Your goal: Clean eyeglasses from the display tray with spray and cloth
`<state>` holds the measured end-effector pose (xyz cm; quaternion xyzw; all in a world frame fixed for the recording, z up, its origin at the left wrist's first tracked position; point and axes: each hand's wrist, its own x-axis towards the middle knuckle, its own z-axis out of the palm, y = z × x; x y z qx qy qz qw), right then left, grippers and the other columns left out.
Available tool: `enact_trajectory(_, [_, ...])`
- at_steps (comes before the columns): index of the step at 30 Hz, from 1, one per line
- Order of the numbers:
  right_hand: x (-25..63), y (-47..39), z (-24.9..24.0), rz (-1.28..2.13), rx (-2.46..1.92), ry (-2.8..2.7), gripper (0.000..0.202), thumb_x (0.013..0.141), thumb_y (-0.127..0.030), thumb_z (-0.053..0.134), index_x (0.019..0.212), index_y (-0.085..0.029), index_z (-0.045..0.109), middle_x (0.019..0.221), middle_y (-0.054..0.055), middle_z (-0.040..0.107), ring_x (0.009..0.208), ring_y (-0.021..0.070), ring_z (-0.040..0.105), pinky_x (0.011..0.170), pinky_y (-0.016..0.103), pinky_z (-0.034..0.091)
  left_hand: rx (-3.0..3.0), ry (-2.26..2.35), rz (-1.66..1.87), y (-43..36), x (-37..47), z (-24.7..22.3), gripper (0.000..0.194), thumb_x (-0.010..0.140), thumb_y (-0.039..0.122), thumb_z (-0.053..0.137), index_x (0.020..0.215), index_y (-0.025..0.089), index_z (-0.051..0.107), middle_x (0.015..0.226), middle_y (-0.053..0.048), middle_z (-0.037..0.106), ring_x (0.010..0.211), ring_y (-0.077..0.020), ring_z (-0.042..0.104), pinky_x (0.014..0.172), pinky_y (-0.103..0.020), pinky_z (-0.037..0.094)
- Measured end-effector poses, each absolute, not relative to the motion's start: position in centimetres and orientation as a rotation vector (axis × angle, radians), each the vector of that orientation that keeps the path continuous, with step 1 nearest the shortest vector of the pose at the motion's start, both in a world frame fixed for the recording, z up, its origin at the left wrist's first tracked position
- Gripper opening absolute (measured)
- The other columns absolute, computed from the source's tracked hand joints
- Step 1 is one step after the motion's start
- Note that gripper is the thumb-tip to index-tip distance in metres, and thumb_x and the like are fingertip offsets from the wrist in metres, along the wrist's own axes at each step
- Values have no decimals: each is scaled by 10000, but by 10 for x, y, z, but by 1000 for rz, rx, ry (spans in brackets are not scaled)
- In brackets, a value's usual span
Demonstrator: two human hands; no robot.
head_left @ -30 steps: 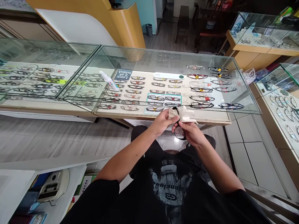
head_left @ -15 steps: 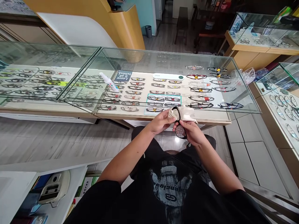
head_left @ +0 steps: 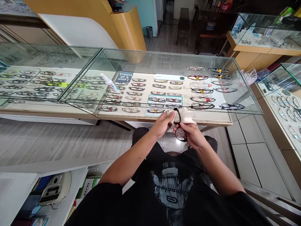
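Black-framed eyeglasses (head_left: pixel 181 134) are between my hands, just in front of the counter's near edge. The lower lens looks covered with droplets. My right hand (head_left: pixel 192 134) is closed on the frame near its middle, thumb on top. A cream cloth (head_left: pixel 187 116) lies around the upper lens and spreads to the right above my right hand. My left hand (head_left: pixel 162 124) pinches the cloth against that upper lens, its thumb pressed on it. The fingers beneath the cloth are partly hidden.
A glass display case (head_left: pixel 164 67) stands before me with rows of eyeglass frames inside. On its top is a white spray bottle (head_left: pixel 110 83). More cases stand at the right. An open white drawer or shelf (head_left: pixel 77 175) with a beige device (head_left: pixel 56 190) is at lower left.
My left hand has shifted slightly on the cloth, its thumb now farther up on the lens. The glasses have turned and lowered a little; the cloth has changed its folds.
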<state>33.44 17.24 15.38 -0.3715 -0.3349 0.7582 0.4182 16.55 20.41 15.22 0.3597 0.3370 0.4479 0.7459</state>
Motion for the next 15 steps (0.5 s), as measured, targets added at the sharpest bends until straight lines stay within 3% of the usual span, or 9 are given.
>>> enact_trajectory(5, [335,173,159,1924,-900,-841,359,832,-529,874,883,-181,802,814,73,772,799,213,729,707,311,564,864,668,931,203,157,158,525,735,435,972,1035,166,635,743,7,672,560,-110,623,503,-228,544])
enact_trajectory(8, [327,169,157,1898,-881,-826,342,808,-512,898,904,-201,793,841,63,774,855,231,739,749,336,588,886,770,995,202,163,157,534,728,512,964,948,181,608,654,42,617,470,-83,540,423,-203,476])
enact_trajectory(12, [320,165,153,1902,-888,-806,358,799,-529,902,874,-201,779,850,73,774,908,252,747,786,363,600,862,932,1049,203,171,153,579,842,743,767,855,190,596,533,48,532,376,-85,447,317,-192,339])
enact_trajectory(15, [324,167,154,1893,-900,-788,353,796,-517,907,884,-193,796,838,68,775,859,228,742,763,336,590,840,825,1018,204,168,152,568,858,723,766,845,178,606,588,13,592,416,-102,513,344,-205,392])
